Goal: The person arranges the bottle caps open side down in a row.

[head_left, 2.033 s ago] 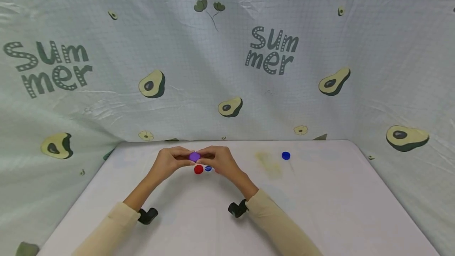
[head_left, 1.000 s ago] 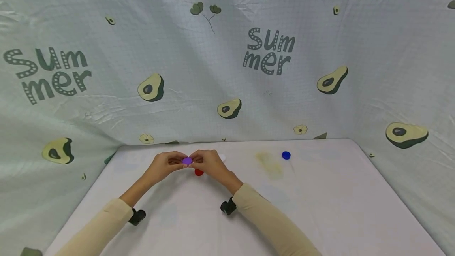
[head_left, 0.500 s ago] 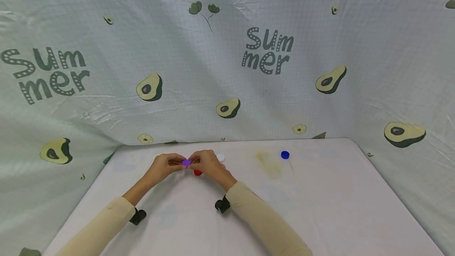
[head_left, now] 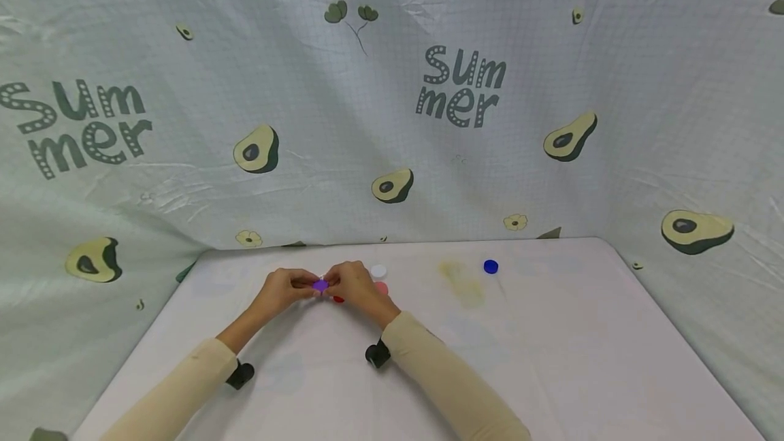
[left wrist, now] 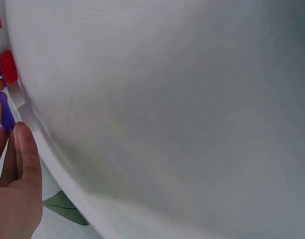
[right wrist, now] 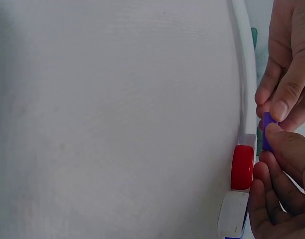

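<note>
Both hands meet over the table around a small purple bottle cap [head_left: 320,286]. My left hand [head_left: 278,295] pinches its left side between thumb and fingers. My right hand [head_left: 358,288] pinches the opposite side. In the right wrist view the purple cap [right wrist: 267,132] is seen edge-on, with a thumb on it from each hand. Just beyond lies a red bottle cap [right wrist: 242,168], mostly covered by the right hand in the head view. A white cap [head_left: 378,271] and a pink cap [head_left: 381,288] lie beside the right hand.
A blue bottle cap [head_left: 491,267] lies apart, toward the back right of the white table [head_left: 551,359]. A yellowish stain marks the tabletop [head_left: 462,284]. Behind the far edge hangs a printed curtain [head_left: 331,209].
Both hands have shifted slightly left and nearer to me, carrying the purple cap lower. The white and pink caps show beside the right hand; a blue-and-white cap is now hidden.
</note>
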The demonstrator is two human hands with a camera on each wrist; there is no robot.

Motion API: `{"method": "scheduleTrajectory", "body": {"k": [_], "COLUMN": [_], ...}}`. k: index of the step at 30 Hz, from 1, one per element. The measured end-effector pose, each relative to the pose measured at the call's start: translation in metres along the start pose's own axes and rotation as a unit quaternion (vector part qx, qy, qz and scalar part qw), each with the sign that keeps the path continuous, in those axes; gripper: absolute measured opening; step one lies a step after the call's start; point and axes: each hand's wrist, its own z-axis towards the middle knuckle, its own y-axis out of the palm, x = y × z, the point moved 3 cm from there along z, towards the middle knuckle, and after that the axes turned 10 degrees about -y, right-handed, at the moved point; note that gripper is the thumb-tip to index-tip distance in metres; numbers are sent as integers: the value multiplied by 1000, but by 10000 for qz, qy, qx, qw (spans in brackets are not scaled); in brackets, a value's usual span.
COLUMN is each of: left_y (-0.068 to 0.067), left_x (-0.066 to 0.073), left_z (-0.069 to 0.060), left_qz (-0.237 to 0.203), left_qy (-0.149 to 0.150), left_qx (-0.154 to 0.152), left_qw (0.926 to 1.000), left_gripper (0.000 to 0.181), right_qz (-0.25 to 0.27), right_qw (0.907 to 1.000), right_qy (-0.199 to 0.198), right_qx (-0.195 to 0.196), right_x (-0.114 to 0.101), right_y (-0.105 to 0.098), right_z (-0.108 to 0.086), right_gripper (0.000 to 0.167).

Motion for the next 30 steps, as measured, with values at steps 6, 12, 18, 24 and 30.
{"method": "scheduleTrajectory", "body": {"k": [6,12,18,24,30], "left_y": [3,6,7,8,10], "left_x": [-2,-4,-3,-1,5], "left_z": [1,1,0,-1,-5], "left_qz": [-13,181,339,263,470], "left_qy": [-122,-209,-121,-69,-137], "left_qx": [76,100,4,23,256], "left_qw": [9999,9996,9994,9996,9985], "left_gripper": [23,22,21,22,30], "right_qz": [-261,-375,-681,-811,-112], "right_qw": [9994,9985,9964,9954,9999], "right_qy": [6,14,-131,-107,-52], "right_qx": [-225,-409,-489,-497,-93], "right_x": [1,-2,-5,-8,-3], "right_y": [3,6,9,5,-11], "right_z": [2,4,4,3,-8], "right_gripper": [19,16,12,15,17]}}
